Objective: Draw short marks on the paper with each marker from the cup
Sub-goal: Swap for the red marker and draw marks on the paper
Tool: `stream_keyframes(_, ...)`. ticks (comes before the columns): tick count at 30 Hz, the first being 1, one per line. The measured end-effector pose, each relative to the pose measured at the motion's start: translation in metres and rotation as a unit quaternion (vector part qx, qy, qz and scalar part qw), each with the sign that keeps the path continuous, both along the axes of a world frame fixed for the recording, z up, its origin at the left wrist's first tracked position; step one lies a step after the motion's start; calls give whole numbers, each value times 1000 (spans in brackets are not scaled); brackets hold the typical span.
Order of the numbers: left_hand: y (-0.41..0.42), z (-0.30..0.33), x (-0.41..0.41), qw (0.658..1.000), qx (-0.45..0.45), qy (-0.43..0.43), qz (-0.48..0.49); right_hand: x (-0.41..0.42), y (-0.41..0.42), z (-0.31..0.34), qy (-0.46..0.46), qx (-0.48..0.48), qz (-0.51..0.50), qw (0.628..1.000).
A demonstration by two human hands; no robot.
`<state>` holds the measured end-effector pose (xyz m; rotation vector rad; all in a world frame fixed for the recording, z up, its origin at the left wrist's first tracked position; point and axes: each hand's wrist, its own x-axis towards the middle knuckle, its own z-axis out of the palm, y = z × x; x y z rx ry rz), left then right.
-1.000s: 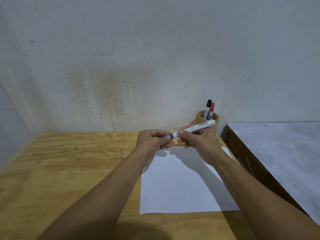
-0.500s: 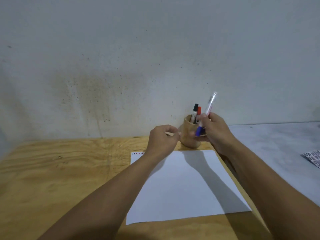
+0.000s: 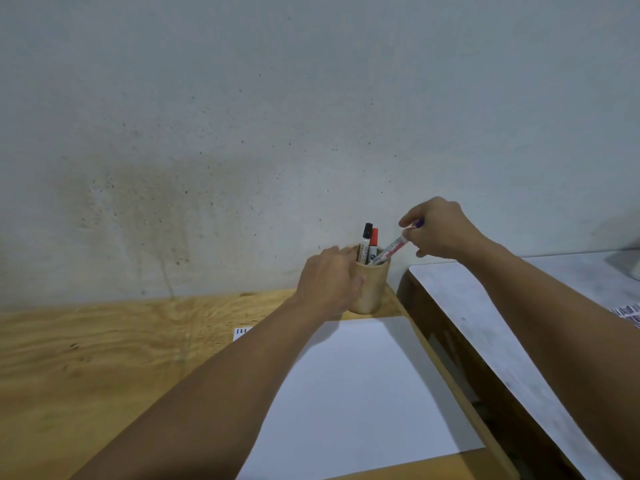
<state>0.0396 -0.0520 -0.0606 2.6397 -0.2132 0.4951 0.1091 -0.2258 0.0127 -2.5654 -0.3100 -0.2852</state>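
A wooden cup (image 3: 372, 289) stands at the table's far right corner against the wall. My left hand (image 3: 329, 284) is wrapped around the cup's left side. My right hand (image 3: 436, 230) pinches the blue-capped end of a white marker (image 3: 391, 250), whose lower end is slanted down inside the cup. A black-capped marker (image 3: 366, 237) and a red-capped marker (image 3: 373, 242) stand upright in the cup. A white sheet of paper (image 3: 363, 393) lies in front of the cup, with short dark marks at its far left corner (image 3: 242, 331).
The plywood table (image 3: 104, 358) meets a stained grey wall (image 3: 242, 133). A grey-topped table (image 3: 519, 323) stands beside it on the right, across a narrow gap, with a printed sheet (image 3: 628, 315) at the frame's right edge.
My right hand turned the blue-capped marker over and lowered its body into the cup. My left hand moved from above the paper onto the cup's side.
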Motion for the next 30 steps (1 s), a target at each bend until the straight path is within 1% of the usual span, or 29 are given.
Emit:
stream_keyframes(5,-1,-7,7,999,19,-19,20,11,15,-13,9,39,1,999)
stream_keyframes(7,1,-8,8,1000,13,-15,20,14,21,-20,11,10,4,1000)
stream_keyframes(9,1,-8,8,999,-15,-9,30,19,25,-29,18,-18,7,1000)
stream_keyframes(11,1,-9,11,997,-58,-7,45,23,29,-34,40,-10,4,999)
stream_keyframes(15,0,-11,16,989,-133,0,67,25,34,-41,73,46,2,996)
stream_keyframes(19,0,-14,17,983,-168,2,68,26,37,-45,79,106,-9,991)
stream_keyframes(24,-1,-14,16,973,-219,3,71,32,37,-51,83,155,-37,984)
stream_keyframes(27,-1,-14,16,972,-222,6,72,30,37,-47,71,233,-36,969)
stream_keyframes(30,-3,-11,14,974,-212,9,79,25,36,-33,32,325,-16,945)
